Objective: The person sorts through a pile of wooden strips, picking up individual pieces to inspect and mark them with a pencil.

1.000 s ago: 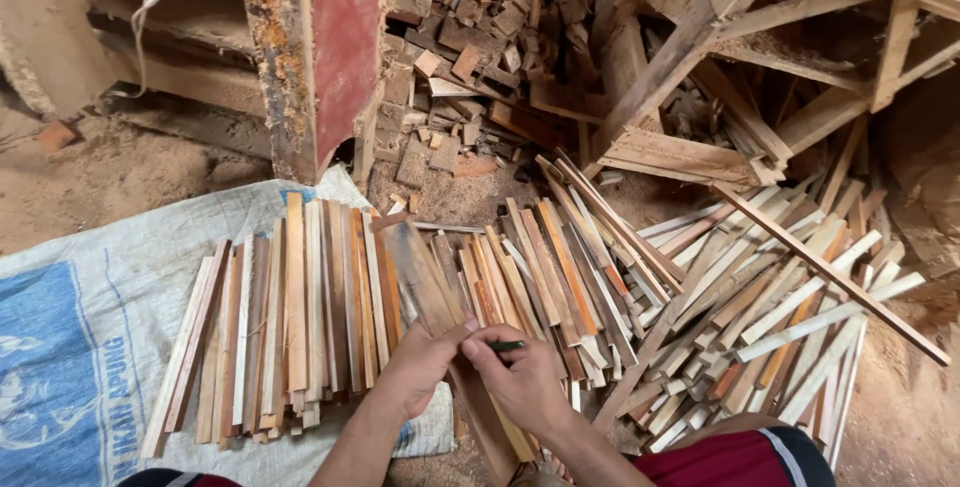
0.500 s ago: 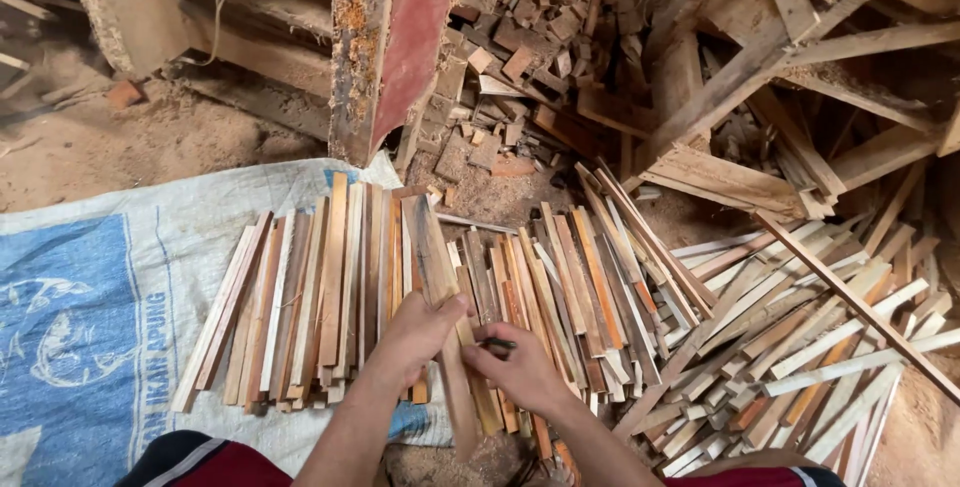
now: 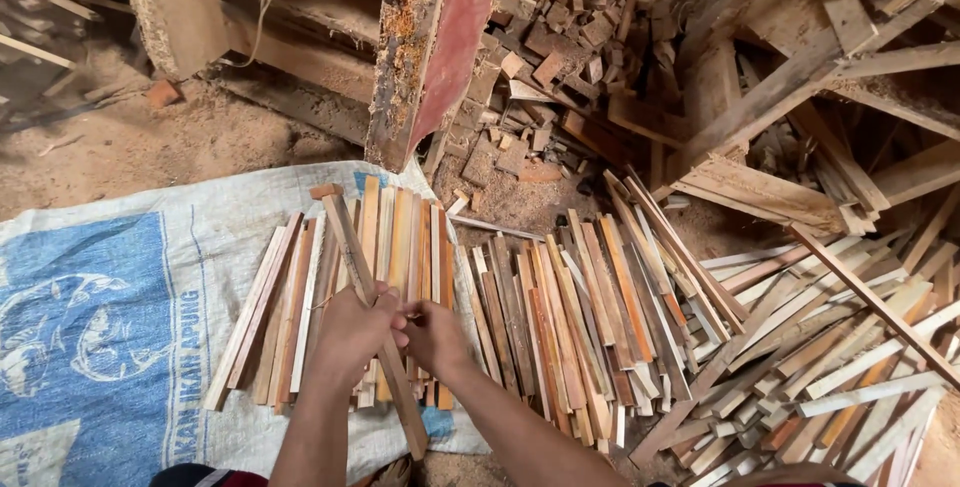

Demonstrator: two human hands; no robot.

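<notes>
Wooden slat (tilted) gripped in left hand.

Your left hand: fingers curled shut around wooden slat, gripping near slat's middle, knuckles up. Left forearm rises from bottom edge, left of slat's near end. Your right hand: just right of slat, fingers curled in (whether it holds anything: cannot tell), fingertips touching left hand. Right forearm runs in from lower right, bare.
</notes>
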